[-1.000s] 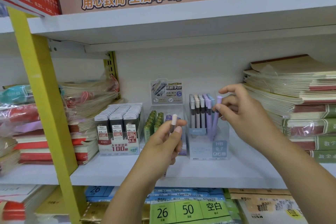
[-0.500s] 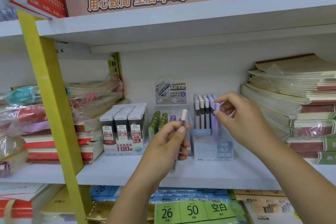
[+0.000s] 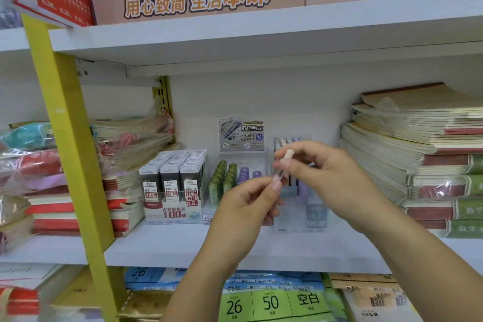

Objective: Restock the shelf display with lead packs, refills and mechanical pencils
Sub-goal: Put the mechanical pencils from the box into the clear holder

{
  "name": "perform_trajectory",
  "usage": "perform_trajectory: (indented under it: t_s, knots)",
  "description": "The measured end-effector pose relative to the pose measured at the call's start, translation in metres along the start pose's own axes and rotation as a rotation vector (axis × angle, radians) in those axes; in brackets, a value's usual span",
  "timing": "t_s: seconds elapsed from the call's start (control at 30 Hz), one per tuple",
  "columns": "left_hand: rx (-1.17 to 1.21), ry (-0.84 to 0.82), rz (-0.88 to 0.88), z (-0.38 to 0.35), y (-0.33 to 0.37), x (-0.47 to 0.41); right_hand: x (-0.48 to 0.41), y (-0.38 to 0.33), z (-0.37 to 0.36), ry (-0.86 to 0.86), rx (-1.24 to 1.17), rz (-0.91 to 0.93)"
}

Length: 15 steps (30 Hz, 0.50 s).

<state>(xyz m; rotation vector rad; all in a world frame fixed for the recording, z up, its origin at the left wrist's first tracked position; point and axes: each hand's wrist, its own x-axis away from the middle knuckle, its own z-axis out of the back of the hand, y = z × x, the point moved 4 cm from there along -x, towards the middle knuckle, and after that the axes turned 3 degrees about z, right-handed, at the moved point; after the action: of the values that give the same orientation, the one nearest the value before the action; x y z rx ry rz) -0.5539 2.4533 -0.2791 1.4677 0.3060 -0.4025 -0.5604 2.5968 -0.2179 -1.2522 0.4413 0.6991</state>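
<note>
White shelf (image 3: 183,248). Left of hands: box of grey lead packs (image 3: 173,183), clear tray of green and purple refill tubes (image 3: 235,175). Left hand (image 3: 248,206) pinches lower barrel of pale-capped mechanical pencil (image 3: 281,171); right hand (image 3: 329,180) pinches its top, before clear pencil box (image 3: 313,214). Beyond right hand: stacked beige notebooks (image 3: 431,159).

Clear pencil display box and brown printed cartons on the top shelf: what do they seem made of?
Clear pencil display box: probably thin glossy transparent plastic; pencils show through its walls. Brown printed cartons: likely matte kraft cardboard, going by the flat brown faces and the seam between two.
</note>
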Motion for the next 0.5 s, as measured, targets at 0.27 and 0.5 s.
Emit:
perform_trajectory:
  t_s: [0.27, 0.5]
  knots:
    - [-0.845, 0.204, -0.281, 0.010, -0.011, -0.003, -0.007, 0.006, 0.042, 0.273, 0.321, 0.208]
    - [-0.913, 0.106, -0.315, 0.003, -0.030, -0.007, -0.008, 0.027, 0.020, 0.110, 0.525, 0.122]
